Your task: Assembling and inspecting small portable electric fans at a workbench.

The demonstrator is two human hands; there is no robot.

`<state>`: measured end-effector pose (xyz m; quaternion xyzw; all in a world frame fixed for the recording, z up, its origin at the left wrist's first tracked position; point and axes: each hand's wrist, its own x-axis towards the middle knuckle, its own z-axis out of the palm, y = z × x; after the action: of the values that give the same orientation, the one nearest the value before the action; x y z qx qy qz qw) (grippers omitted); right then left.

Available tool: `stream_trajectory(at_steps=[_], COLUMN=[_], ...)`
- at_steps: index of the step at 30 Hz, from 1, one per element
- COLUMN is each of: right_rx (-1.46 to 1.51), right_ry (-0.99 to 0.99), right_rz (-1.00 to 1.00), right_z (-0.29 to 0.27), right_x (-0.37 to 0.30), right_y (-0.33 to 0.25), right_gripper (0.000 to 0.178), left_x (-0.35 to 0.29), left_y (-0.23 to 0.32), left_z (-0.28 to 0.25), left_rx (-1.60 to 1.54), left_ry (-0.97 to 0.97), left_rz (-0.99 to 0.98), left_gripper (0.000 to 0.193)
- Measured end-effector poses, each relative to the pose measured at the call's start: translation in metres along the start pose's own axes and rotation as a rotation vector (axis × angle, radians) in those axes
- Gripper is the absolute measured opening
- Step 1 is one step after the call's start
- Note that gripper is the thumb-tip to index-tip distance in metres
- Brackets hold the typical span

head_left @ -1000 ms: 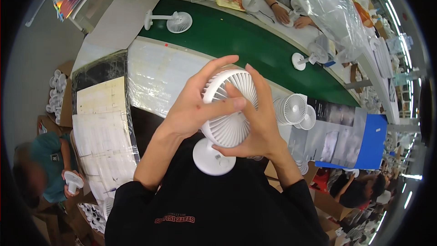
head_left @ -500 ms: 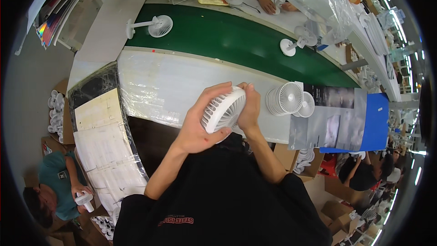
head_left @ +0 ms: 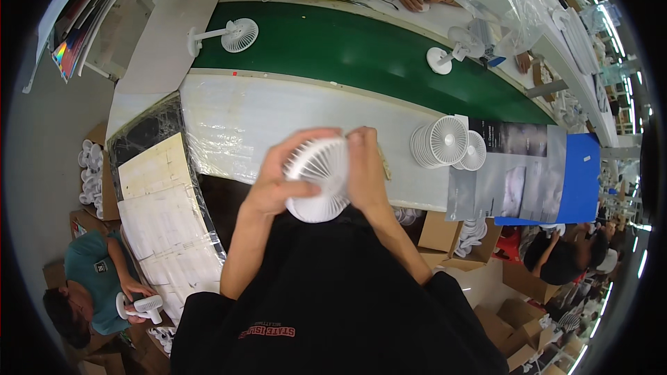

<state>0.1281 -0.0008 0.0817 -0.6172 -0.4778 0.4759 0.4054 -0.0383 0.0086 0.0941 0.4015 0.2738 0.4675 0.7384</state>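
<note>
In front of my chest I hold a round white fan head (head_left: 323, 173) with a ribbed grille. My left hand (head_left: 267, 184) is wrapped round its left side, thumb laid across the front ribs. Against its right edge, my right hand (head_left: 365, 170) presses with fingers bent; part of that edge is hidden behind it. Motion blurs the fan head and fingertips a little. Just right of my right hand, a small yellowish strip (head_left: 384, 163) shows by the table edge. Farther right stands a stack of white fan grilles (head_left: 445, 141) on the white-covered table (head_left: 257, 118).
A green conveyor belt (head_left: 326, 42) runs beyond the table, carrying a small white fan (head_left: 240, 35) at left and another fan (head_left: 440, 60) at right. Printed grey sheets (head_left: 511, 180) overlie a blue board (head_left: 582, 173). A co-worker (head_left: 97, 271) handles a fan at lower left. Cardboard boxes (head_left: 439, 232) stand at right.
The fan head has moved left and turned its ribbed face more toward me, both hands going with it. At lower left, the co-worker's fan has shifted slightly right.
</note>
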Motion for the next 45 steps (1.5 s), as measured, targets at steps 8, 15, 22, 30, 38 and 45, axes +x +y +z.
stream_trajectory(at_steps=[8, 15, 22, 30, 38, 45], right_rx=[-0.789, -0.769, -0.786, -0.625, -1.076, -1.273], right_ry=[-0.501, -0.384, -0.227, -0.162, 0.651, 0.545], right_rz=[-0.979, -0.917, -0.836, -0.708, -0.091, -0.222], right_z=[0.042, 0.080, 0.070, 0.020, -0.167, -0.146], right_x=[-0.003, -0.020, -0.023, 0.016, 0.051, 0.050], right_y=[-0.031, -0.007, -0.012, 0.010, 0.164, 0.160], right_gripper=[0.085, 0.087, 0.086, 0.083, 0.049, 0.033], left_x=[-0.039, -0.055, -0.042, -0.095, -0.221, -0.301], left_y=[-0.033, -0.030, -0.036, 0.017, 0.097, 0.094], left_z=[-0.059, -0.047, -0.053, -0.127, -0.264, -0.363], left_rx=[-0.544, -0.771, -0.428, -0.143, 0.893, 1.319], left_ry=[0.269, 0.466, 0.346, 0.681, 1.772, 1.842], left_rz=[0.116, 0.189, 0.150, 0.310, 0.496, 0.314], left_gripper=[0.076, 0.074, 0.078, 0.081, 0.060, 0.054])
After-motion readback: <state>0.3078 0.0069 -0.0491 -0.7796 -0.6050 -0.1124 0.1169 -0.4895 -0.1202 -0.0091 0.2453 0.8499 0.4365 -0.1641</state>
